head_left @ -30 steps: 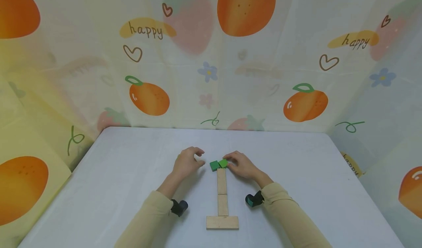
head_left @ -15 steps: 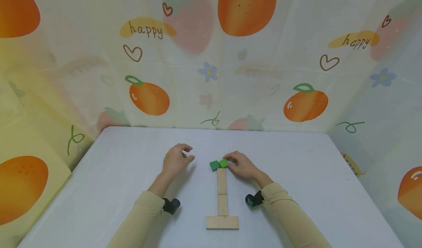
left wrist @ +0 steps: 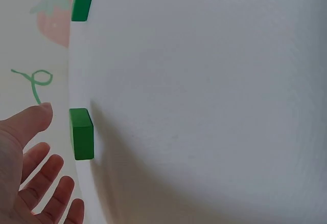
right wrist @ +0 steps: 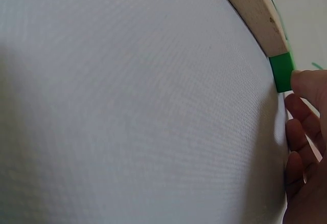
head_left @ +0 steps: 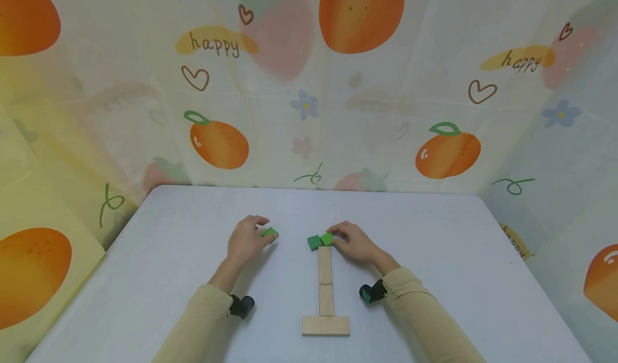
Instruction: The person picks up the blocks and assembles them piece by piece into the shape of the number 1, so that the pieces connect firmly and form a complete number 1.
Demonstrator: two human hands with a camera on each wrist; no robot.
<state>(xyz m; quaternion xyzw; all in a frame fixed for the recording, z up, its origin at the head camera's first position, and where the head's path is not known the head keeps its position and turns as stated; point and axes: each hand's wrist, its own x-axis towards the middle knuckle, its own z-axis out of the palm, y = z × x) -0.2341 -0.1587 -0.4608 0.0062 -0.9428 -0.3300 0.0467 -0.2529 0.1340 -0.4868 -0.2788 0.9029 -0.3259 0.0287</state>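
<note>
In the head view, a bright green block (head_left: 270,232) sits on the table by the thumb and fingers of my left hand (head_left: 243,241). The left wrist view has this block (left wrist: 82,134) standing apart from the thumb, the fingers spread loosely. My right hand (head_left: 356,242) pinches another bright green block (head_left: 327,239) between thumb and index finger. In the right wrist view its thumb presses on that block (right wrist: 282,72). A darker green block (head_left: 314,242) leans close at its left. Both meet the far end of two wooden planks (head_left: 325,265) laid in line.
A third wooden plank (head_left: 325,326) lies crosswise at the near end of the line, forming a T shape. All lie on the white table (head_left: 425,229). Behind it hangs a printed curtain (head_left: 367,138). A black wrist camera (head_left: 372,292) shows beneath the right sleeve.
My left hand has moved left, away from the planks, and a bright green block now shows beside its fingers. The right hand and the blocks by it have stayed put.
</note>
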